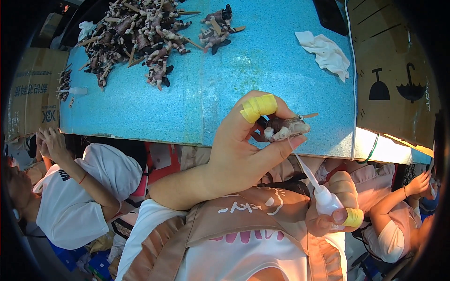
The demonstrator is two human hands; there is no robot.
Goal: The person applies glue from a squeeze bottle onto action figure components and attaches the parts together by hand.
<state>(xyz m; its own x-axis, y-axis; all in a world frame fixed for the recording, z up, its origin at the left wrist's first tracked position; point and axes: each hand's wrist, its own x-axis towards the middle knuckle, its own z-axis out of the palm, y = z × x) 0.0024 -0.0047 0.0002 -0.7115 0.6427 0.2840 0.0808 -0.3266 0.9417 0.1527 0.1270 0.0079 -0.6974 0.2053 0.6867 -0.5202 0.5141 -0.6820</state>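
Note:
My left hand (243, 145), with yellow tape around one finger, pinches a small painted figurine (283, 129) over the table's near edge. The figurine is brown and pale, lies sideways in the fingers, and has a thin wooden piece sticking out to the right. Lower and to the right, my right hand (344, 201) is wrapped round a small white squeeze bottle (327, 204), one of its fingers also taped yellow. The bottle's long thin nozzle (304, 167) points up and left, its tip at the figurine's underside beside my left thumb. Whether the tip touches is too small to tell.
A blue speckled table (187, 112) bears a heap of similar figurines (136, 37) at the far left. A crumpled white tissue (326, 54) lies right of centre; another small bottle (78, 91) lies at the left. Cardboard boxes (393, 56) flank both ends. People sit on either side.

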